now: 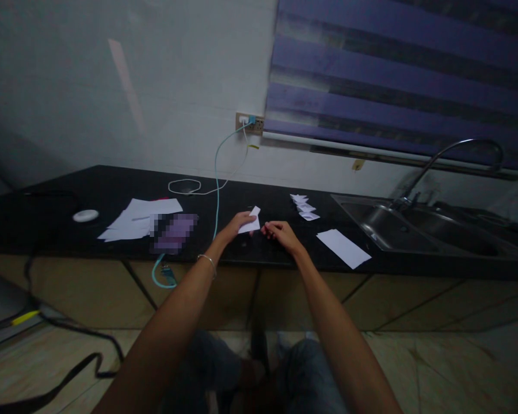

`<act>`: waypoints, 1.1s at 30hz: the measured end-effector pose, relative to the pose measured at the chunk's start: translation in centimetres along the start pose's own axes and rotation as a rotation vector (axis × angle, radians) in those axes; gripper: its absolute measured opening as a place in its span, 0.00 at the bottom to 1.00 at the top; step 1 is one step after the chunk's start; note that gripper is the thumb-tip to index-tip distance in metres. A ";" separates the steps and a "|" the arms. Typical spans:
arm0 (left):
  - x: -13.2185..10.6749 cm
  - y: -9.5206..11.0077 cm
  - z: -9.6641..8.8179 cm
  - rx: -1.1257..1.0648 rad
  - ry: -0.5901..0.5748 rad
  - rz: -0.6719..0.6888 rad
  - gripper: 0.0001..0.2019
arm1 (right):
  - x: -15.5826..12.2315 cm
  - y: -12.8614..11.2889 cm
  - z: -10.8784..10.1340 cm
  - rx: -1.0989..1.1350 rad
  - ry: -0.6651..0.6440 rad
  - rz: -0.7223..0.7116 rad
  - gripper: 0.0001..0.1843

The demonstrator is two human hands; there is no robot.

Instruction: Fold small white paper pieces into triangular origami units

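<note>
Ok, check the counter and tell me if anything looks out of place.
Nothing looks spilled, and the folded paper in the left hand shows no obvious damage. Two oddities: the white sheets at left lie fanned unevenly, and a light-blue cord hangs looped below the front edge of the counter, where it might snag.

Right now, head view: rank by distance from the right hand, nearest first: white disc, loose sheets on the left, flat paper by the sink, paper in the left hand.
From the right hand:
1. Held paper, just left, in the left hand
2. Flat paper, to the right
3. Loose sheets, well left
4. White disc, farthest left
</note>
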State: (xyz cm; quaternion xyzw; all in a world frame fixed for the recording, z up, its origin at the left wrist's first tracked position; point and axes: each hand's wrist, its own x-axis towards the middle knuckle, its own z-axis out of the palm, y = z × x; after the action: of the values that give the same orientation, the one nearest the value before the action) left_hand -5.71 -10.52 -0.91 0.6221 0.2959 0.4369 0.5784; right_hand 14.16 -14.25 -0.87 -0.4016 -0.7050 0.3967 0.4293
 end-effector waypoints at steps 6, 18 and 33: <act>0.1 0.0 0.2 0.112 -0.109 -0.058 0.14 | 0.0 0.1 0.1 0.005 0.032 -0.015 0.16; -0.3 0.7 1.7 0.133 -0.129 -0.023 0.16 | 0.1 0.4 0.0 -0.016 0.082 -0.021 0.14; 0.2 -0.4 0.8 0.189 -0.149 0.003 0.17 | 0.4 0.6 -0.2 0.040 0.104 -0.008 0.19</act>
State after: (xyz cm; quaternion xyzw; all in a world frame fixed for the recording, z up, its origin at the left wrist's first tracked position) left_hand -4.90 -10.66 -1.26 0.7051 0.2909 0.3606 0.5369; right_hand 14.37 -13.63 -1.18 -0.4101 -0.6753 0.3876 0.4749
